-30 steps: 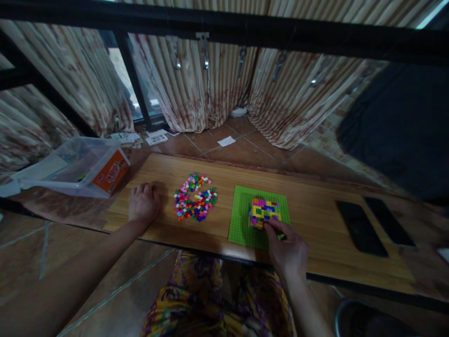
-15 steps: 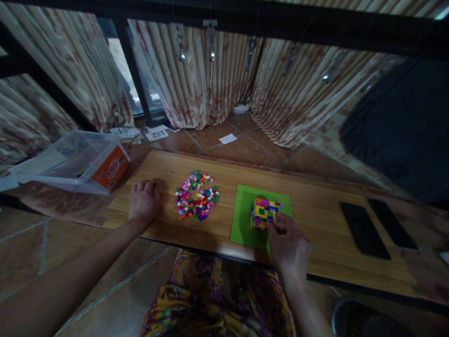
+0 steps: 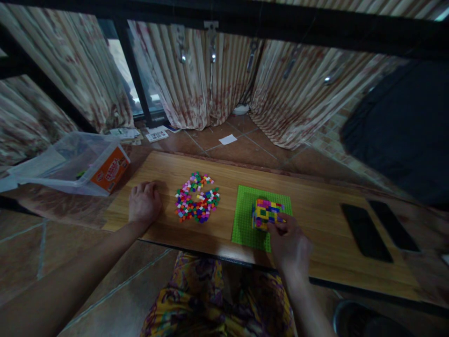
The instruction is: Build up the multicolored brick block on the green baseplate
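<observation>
Head view: two bare hands over a wooden table (image 3: 326, 243); a multicoloured block build (image 3: 264, 213) stands on a green baseplate (image 3: 242, 227), near the right hand.
Right hand (image 3: 290, 241): thumb and fingers drawn together in a pinch at the build's near right corner, touching it; cannot tell whether a small block sits between the tips.
Left hand (image 3: 144, 202): rests on the tabletop, fingers curled; palm side hidden, so cannot tell if anything is under it.
Loose blocks (image 3: 189, 208): ragged ring of many colours, between left hand and baseplate.
Step in hand: judged to be setting or pressing a block at that corner; next move seems to call for light, square pressure, neighbouring blocks undisturbed.
Clear bin (image 3: 66, 181): orange label (image 3: 111, 171) with pale characters; too blurred to read.
Printed sheet (image 3: 156, 135): on the floor; dark square pattern, perhaps a code; no words legible.
Dark slabs (image 3: 366, 231): two, flat on the right; no brand visible.
</observation>
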Tool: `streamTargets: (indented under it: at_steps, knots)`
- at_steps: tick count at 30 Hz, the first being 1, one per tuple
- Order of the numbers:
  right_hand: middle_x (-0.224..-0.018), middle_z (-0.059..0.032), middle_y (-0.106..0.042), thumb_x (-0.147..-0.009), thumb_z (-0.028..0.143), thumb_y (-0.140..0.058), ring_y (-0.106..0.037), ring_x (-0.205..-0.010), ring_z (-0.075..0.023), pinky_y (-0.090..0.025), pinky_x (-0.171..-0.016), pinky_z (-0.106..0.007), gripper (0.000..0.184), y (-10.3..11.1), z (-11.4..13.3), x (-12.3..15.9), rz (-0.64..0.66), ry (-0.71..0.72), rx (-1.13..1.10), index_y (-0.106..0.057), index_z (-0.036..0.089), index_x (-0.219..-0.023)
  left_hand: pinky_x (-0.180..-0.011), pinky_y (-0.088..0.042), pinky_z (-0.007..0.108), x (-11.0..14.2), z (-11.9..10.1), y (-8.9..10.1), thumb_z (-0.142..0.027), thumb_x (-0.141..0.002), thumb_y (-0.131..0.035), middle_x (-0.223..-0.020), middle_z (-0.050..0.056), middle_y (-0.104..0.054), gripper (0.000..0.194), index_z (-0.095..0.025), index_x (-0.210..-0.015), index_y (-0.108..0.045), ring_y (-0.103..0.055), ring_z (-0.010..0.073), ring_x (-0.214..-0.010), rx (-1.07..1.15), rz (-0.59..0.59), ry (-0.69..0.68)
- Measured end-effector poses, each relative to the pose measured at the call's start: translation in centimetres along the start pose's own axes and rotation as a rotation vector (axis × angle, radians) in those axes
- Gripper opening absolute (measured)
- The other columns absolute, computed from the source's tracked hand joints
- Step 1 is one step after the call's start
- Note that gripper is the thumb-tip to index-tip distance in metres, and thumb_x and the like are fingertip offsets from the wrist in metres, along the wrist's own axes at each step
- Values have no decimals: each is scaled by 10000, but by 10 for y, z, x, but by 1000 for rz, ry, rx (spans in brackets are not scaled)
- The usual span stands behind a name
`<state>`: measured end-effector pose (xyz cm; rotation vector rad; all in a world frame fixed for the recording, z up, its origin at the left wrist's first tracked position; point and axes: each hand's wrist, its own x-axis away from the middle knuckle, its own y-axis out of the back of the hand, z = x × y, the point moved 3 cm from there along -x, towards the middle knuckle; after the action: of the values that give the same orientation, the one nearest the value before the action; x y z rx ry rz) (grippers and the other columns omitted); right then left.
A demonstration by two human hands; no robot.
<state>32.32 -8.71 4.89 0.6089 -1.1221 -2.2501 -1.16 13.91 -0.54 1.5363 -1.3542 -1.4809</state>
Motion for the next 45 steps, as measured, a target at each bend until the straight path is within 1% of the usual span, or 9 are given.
streamTargets:
  at_steps: [8, 11, 21, 24, 31, 34, 39, 42, 45]
  knots:
    - [-828, -74, -744, -797, 396, -583, -676, -753, -229, -440, -677, -305, 242, -4, -12, -1, -4, 35, -106, -717, 195, -807, -950, -434, 462, 0, 2, -3, -269, -870, -384, -1145, 178, -635, 387, -99, -1118, -628, -558, 322, -1074, -26, -24, -21]
    - [-845, -78, -739, -826, 397, -559, -665, -769, -230, -448, -700, -317, 266, -7, -15, 0, -10, 79, -100, -728, 191, -805, -962, -429, 459, 0, 2, -4, -273, -869, -385, -1153, 179, -631, 390, -97, -1122, -625, -551, 321, -1090, -24, -20, -21]
    - [-823, -112, -712, -947, 351, -449, -600, -771, -223, -456, -728, -342, 367, -13, -14, 7, -204, 418, -14, -714, 157, -784, -963, -428, 465, 0, 3, -4, -267, -872, -376, -1147, 177, -630, 393, -100, -1123, -629, -555, 320, -1077, -17, -27, -33]
    - [-827, -115, -709, -961, 325, -437, -587, -761, -220, -458, -714, -344, 372, -14, -13, 8, -226, 470, 27, -715, 160, -779, -965, -424, 477, 0, 2, -3, -261, -872, -379, -1148, 184, -628, 391, -95, -1123, -628, -550, 323, -1093, -3, -17, -35]
    - [-895, -108, -729, -945, 377, -507, -630, -824, -214, -503, -776, -346, 331, -9, -20, 11, -220, 481, -74, -744, 149, -910, -955, -432, 479, 0, -2, 0, -244, -874, -386, -1147, 189, -628, 383, -93, -1124, -632, -550, 327, -1096, 4, 5, -8]
    - [-940, -109, -731, -948, 366, -502, -649, -865, -213, -506, -811, -344, 324, -1, -28, 17, -228, 423, -90, -736, 144, -979, -944, -437, 482, 1, -4, 2, -248, -880, -381, -1154, 194, -627, 390, -84, -1132, -631, -548, 334, -1085, -15, 6, 7]
    - [-909, -96, -726, -944, 364, -507, -665, -832, -207, -513, -770, -323, 311, 11, -35, 26, -226, 329, -115, -725, 144, -975, -949, -428, 476, 1, -3, 2, -256, -884, -379, -1146, 191, -629, 398, -81, -1139, -630, -552, 330, -1070, -24, 1, -4]
    - [-925, -91, -725, -938, 363, -523, -670, -832, -200, -517, -767, -315, 289, 10, -29, 37, -196, 337, -167, -717, 154, -981, -932, -431, 472, 1, -1, 0, -258, -881, -378, -1153, 182, -629, 393, -96, -1131, -634, -555, 324, -1063, -28, -11, -16]
    - [-966, -90, -723, -939, 330, -527, -674, -860, -195, -520, -786, -314, 251, -1, -13, 54, -114, 396, -211, -710, 168, -993, -920, -431, 468, 2, -1, 0, -255, -882, -373, -1144, 178, -633, 388, -102, -1122, -636, -551, 324, -1057, -32, -16, -20]
